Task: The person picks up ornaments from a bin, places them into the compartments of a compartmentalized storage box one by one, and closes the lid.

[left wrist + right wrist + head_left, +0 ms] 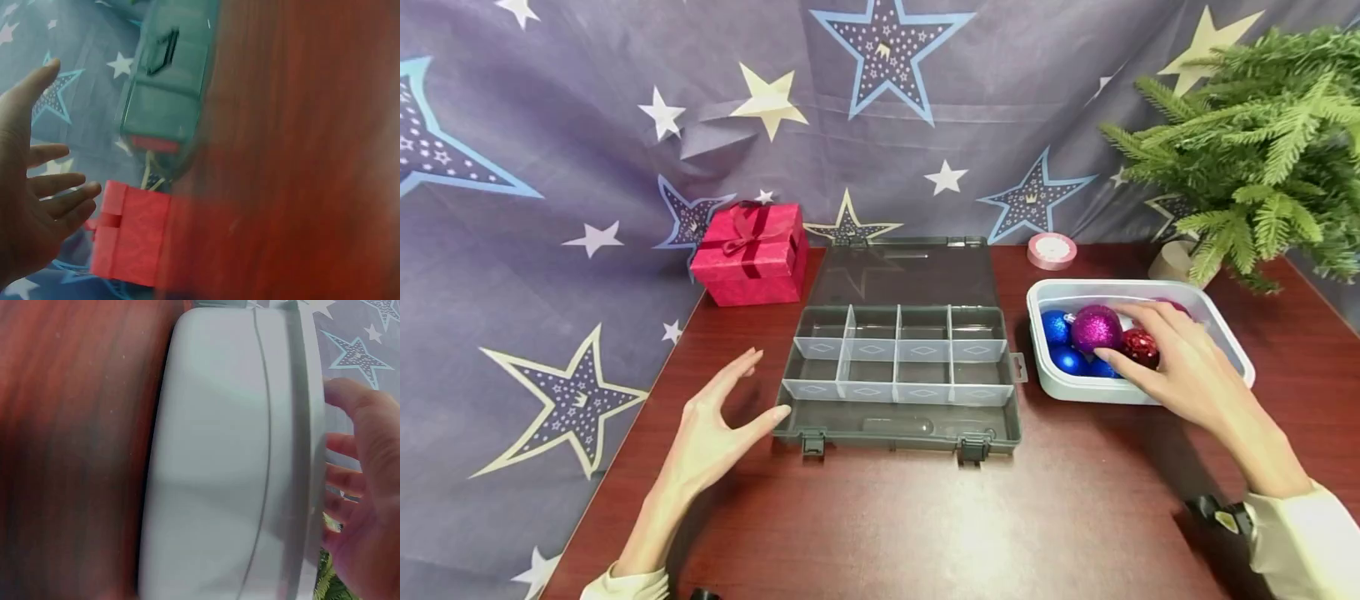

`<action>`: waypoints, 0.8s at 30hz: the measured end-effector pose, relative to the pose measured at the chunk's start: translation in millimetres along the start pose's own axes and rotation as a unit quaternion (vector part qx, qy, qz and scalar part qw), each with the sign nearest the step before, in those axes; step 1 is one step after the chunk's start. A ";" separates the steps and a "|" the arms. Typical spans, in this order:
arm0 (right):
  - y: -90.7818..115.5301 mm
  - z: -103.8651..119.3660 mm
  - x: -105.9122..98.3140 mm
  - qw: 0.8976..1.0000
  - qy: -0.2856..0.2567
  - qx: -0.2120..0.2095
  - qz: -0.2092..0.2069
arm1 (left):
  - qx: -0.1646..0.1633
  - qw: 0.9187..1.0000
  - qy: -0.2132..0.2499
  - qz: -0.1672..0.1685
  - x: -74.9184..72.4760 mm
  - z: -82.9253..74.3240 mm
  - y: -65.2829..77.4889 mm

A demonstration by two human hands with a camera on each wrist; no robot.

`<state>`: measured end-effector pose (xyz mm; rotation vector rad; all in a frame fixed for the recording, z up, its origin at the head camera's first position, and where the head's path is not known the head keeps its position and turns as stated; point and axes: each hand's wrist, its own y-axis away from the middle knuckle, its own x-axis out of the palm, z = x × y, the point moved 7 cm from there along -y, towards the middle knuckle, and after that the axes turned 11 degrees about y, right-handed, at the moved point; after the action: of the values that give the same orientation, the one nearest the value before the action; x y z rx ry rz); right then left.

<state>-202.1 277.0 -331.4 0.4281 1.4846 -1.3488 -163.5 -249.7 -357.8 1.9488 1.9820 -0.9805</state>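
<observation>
Bright from the head, and there's white glare flaring on the near stretch of the reddish-brown wooden table (pixel 895 500)! Dark shadow pools beside the cream fabric sleeve (pixel 1311 546) at right; light sparkles across the round purple glitter ball (pixel 1093 327). Over to the left wrist: dimmer, the wood grain badly smeared, the bare left hand (pixel 28 228) in shade. Right wrist: a touch hazy, table grain soft.

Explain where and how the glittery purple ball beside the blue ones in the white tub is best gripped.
Probably with the right hand, from above and the right, thumb and fingers on opposite sides of the widest part of the glittery purple ball. It is round with its top uncovered; the white tub walls it in, and blue balls crowd its left and front.
</observation>
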 end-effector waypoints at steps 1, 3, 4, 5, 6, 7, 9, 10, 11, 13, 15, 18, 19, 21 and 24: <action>-1.6 -1.6 2.1 1.000 -0.001 0.003 0.006 | -0.005 1.000 0.017 -0.006 1.1 2.2 2.4; -3.9 -4.3 6.1 1.000 -0.005 0.008 0.017 | -0.020 0.999 0.047 -0.012 3.5 7.3 6.7; -4.6 -5.4 7.7 1.000 -0.007 0.010 0.020 | -0.026 0.998 0.057 -0.011 5.1 9.8 8.5; -5.5 -6.0 9.3 1.000 -0.009 0.011 0.023 | -0.031 0.997 0.066 -0.008 6.8 12.1 10.0; -6.1 -6.3 10.8 1.000 -0.010 0.012 0.025 | -0.036 0.996 0.075 -0.003 8.7 14.3 11.4; -6.6 -6.3 12.4 0.999 -0.013 0.012 0.027 | -0.041 0.996 0.082 0.001 10.4 16.8 12.9; -7.8 -6.3 15.1 0.999 -0.015 0.012 0.030 | -0.049 0.994 0.098 0.014 13.9 21.6 15.7; -8.4 -6.5 16.2 0.999 -0.017 0.013 0.032 | -0.053 0.993 0.106 0.020 15.4 24.3 17.1; -9.1 -6.4 17.2 0.999 -0.019 0.014 0.033 | -0.057 0.991 0.115 0.026 16.7 26.9 18.3; -10.2 -6.7 18.3 0.999 -0.019 0.014 0.033 | -0.063 0.989 0.128 0.036 18.6 32.2 20.6; -11.3 -7.4 19.1 0.999 -0.017 0.016 0.032 | -0.067 0.987 0.138 0.043 19.9 36.7 22.5; -12.0 -7.9 19.5 0.999 -0.015 0.012 0.032 | -0.066 0.985 0.149 0.049 21.6 41.6 23.8; -12.2 -7.8 19.6 0.999 -0.014 0.010 0.033 | -0.065 0.985 0.153 0.050 22.0 42.7 24.1; -12.3 -7.4 18.7 0.999 -0.016 0.011 0.031 | -0.061 0.984 0.159 0.052 23.0 43.6 24.4; -12.5 -6.2 17.2 0.999 -0.018 0.015 0.028 | -0.055 0.984 0.160 0.052 23.8 43.6 24.4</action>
<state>-221.7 272.5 -340.6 0.4593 1.4155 -1.3288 -156.6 -257.2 -412.2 2.2357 2.0145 -0.5464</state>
